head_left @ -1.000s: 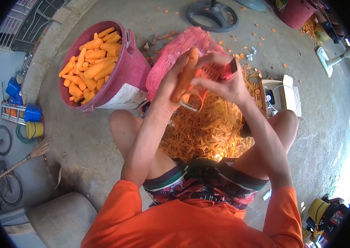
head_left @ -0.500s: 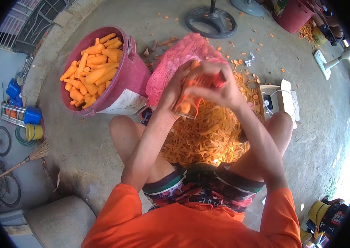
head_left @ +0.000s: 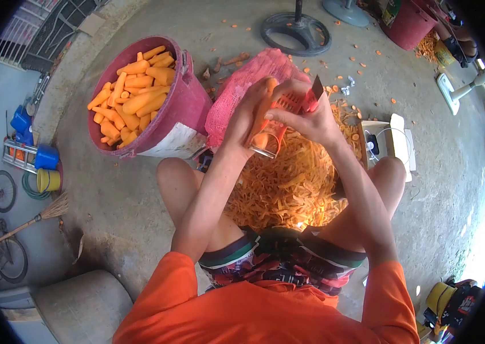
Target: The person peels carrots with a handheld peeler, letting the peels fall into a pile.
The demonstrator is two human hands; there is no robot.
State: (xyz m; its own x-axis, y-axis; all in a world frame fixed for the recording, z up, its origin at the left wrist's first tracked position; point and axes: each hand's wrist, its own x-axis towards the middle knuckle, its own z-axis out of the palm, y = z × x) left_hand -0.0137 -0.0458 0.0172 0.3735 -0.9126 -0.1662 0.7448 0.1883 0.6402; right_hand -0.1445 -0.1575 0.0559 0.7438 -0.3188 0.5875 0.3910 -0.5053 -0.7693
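My left hand (head_left: 242,119) is wrapped round a carrot (head_left: 264,109), held lengthwise above the pile of orange peelings (head_left: 288,183). On its right, my right hand (head_left: 314,117) grips an orange-red peeler (head_left: 289,103), whose frame lies against the carrot; its metal blade end (head_left: 265,151) is at the carrot's near end. A small dark blade (head_left: 317,87) with a red handle also sticks out at my right hand's fingers. A pink mesh sack (head_left: 236,94) lies just beyond my hands.
A pink tub (head_left: 191,106) of peeled carrots stands at the left. An open cardboard box (head_left: 394,137) sits right of the peelings. Beyond are a black round stand base (head_left: 265,31) and another red tub (head_left: 407,28). Part of another person (head_left: 461,43) shows at the upper right.
My right hand has turned slightly and moved a little right, and the small dark blade now shows clearly. The view has shifted slightly.
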